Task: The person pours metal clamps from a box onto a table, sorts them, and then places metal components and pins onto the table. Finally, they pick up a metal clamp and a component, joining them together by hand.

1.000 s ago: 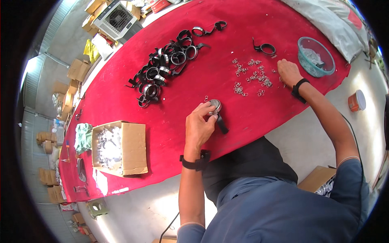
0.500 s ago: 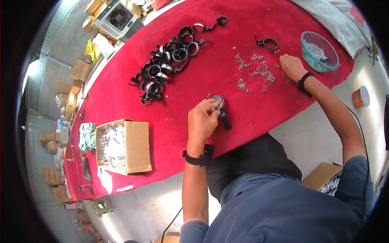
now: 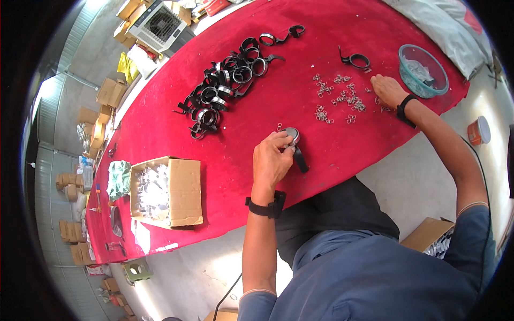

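My left hand [image 3: 272, 160] is closed on a silver round ring with a black strap [image 3: 301, 160], its fingers and thumb at the ring and the strap trailing toward the near table edge. A single small metal clip [image 3: 279, 127] lies just beyond that hand. At the right, my right hand [image 3: 390, 90] rests low over the table with its fingers bent together; whatever they may hold is hidden. Beside it are scattered small metal clips [image 3: 350, 100]. Another black ring with a strap [image 3: 357, 61] lies just beyond the right hand.
A heap of black and silver strap rings [image 3: 225, 80] covers the far left middle of the red cloth [image 3: 241, 187]. At the left stands a cardboard box [image 3: 185, 192] of shiny parts, beside a green cloth [image 3: 119, 179]. A teal plastic bowl [image 3: 423, 80] sits right of my right hand.
The view has shifted slightly, moving everything a little to the right. Both hands keep nearly the same places and grips, and no object has visibly been taken or put down.
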`<state>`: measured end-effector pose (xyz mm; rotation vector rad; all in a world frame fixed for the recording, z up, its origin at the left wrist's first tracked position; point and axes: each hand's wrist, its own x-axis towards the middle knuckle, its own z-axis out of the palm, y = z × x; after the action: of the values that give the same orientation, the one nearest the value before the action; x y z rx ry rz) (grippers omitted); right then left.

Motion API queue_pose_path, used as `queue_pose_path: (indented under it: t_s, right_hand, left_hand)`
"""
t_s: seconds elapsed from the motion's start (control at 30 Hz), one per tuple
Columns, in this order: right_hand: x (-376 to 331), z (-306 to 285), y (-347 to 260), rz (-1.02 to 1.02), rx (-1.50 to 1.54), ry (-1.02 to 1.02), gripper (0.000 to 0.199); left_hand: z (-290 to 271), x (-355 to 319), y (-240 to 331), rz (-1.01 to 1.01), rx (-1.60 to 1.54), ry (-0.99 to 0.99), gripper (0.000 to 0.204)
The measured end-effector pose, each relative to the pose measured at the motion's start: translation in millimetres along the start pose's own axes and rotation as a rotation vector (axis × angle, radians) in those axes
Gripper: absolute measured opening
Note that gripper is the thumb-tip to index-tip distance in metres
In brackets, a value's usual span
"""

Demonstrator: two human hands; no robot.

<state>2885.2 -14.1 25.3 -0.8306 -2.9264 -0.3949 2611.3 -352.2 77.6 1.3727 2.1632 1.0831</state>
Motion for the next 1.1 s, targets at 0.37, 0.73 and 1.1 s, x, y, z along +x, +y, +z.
queue_pose_path:
  t_s: [0.37, 0.73, 1.1]
  right_hand:
    - [-3, -45, -37, 0.175, 0.503, 0.168, 0.014]
    - [-17, -62, -223, 0.539, 2.12, -0.196, 0.008]
    - [-14, -59, -260, 0.597, 2.12, -0.191, 0.01]
  left_hand:
    - [2, -2, -5, 0.013, 0.022, -0.015, 0.033]
    - [5, -1, -15, -0.019, -0.037, 0.009, 0.034]
    - [5, -3, -15, -0.002, -0.04, 0.012, 0.03]
